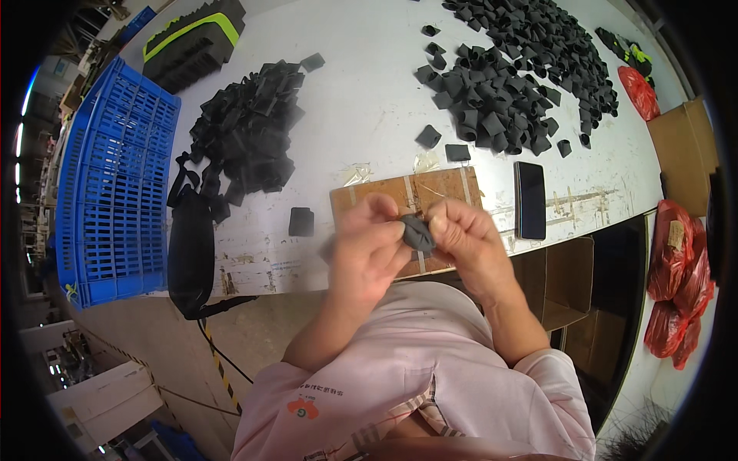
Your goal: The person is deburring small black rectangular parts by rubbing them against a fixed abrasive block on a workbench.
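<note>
Between my two hands is a small dark grey fabric loop (417,233), pinched from both sides above the table's near edge. My left hand (372,242) grips its left side with thumb and fingertips. On its other side, my right hand (467,234) pinches it between thumb and bent fingers. Beneath them lies a brown board (361,201) with strips of tape across it. Flat dark fabric pieces (250,127) are heaped to the left. Many similar pieces, shaped like short tubes (492,100), form a large pile at the far right.
A blue plastic crate (123,184) stands at the left, beside a black bag (192,246). A phone (530,200) lies right of the board. One flat dark piece (301,221) sits left of my hands. Red plastic bags (676,261) and a cardboard box (684,154) are at the right.
</note>
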### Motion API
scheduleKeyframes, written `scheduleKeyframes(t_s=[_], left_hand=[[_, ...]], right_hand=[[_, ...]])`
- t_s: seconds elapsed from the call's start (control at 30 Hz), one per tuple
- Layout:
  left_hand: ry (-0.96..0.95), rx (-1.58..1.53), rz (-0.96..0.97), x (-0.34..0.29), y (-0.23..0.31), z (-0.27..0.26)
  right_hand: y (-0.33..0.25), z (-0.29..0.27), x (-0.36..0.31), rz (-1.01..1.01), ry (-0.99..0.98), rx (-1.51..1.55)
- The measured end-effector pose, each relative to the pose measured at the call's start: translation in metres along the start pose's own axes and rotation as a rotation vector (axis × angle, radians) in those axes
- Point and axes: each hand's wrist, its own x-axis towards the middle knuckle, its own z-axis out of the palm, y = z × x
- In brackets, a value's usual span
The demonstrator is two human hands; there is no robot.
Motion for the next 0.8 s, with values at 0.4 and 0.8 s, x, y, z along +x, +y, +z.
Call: scheduleKeyframes(t_s=[0.4, 0.8], left_hand=[[0.09, -0.401, -0.222, 0.004, 0.004, -0.008], [0.098, 0.158, 0.061, -0.004, -0.006, 0.001]], right_hand=[[-0.001, -0.014, 0.033, 0.026, -0.172, 0.021], [0.001, -0.021, 0.037, 0.011, -0.261, 0.007]])
